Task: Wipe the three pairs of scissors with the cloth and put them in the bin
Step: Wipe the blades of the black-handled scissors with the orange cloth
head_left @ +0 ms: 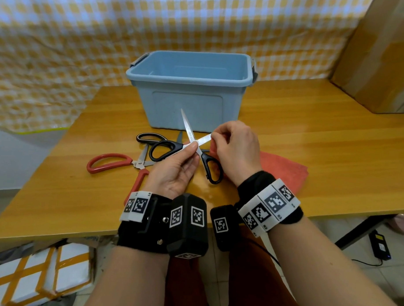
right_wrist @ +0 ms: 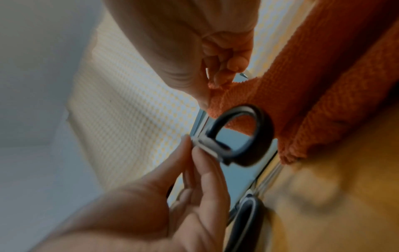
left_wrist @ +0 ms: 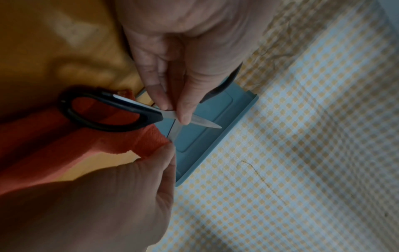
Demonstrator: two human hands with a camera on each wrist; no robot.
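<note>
**Black scissors held open over table, one blade pinched at cloth**

Nearest, both wrists w/ tagged black bands are raised just above the table [head_left: 311, 143] edge. The left hand [head_left: 176, 172] is turned palm-up; thumb & fingertips are pinched at the pivot of the black-handled scissors [head_left: 192, 144], which are spread wide in an X, off the surface. The right hand [head_left: 236, 149] is curled knuckles-up, fingers closed on the tip of one blade; in the wrist views the orange cloth [left_wrist: 54, 148] is seen gripped at that blade too. The rest of the cloth lies on the table under & right of that hand.

Blade tip & right fingertips are hidden by the hand from the head view; right wrist view is blurred.

Just left, the red-handled scissors [head_left: 111, 162] lie open, partly covered by the left hand. Behind them a third pair w/ black-and-white handles [head_left: 149, 138] lies flat, blades mostly hidden. Farther back stands the blue bin [head_left: 189, 88], lidless. A checked sheet [head_left: 86, 34] hangs behind; a cardboard box [head_left: 383, 56] is at far right.
</note>
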